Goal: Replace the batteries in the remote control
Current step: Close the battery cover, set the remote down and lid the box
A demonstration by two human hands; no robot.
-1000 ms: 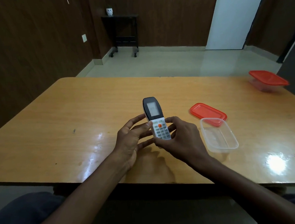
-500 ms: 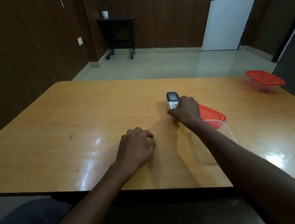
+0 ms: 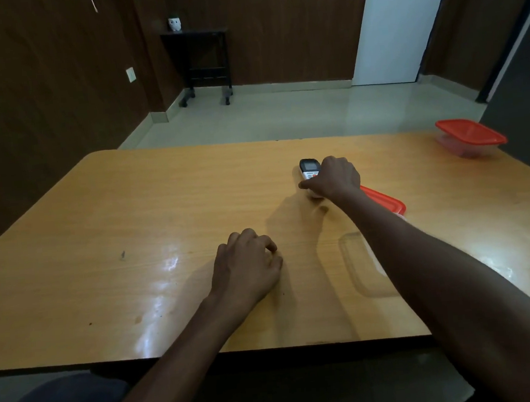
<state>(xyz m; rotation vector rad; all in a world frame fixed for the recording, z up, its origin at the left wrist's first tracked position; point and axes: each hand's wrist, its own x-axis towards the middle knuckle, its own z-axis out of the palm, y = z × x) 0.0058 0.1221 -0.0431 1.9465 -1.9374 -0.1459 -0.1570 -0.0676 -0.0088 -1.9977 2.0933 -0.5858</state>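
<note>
Our right hand grips the grey-and-white plastic remote control on the wooden desk; our left hand rests loosely curled, holding nothing. We judge release comes next.

A wood-panelled room with a pale tiled floor under dim light.
A dark wheeled side table bearing a small white figurine stands against the far wall, a white door to its right; glare glints on the glossy wooden table.

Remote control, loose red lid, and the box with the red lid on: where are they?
remote control point(image 3: 309, 167): head view, on its grey screen end.
loose red lid point(image 3: 385, 201): head view, on its flat top.
closed box point(image 3: 469, 134): head view, on its red lid.
</note>
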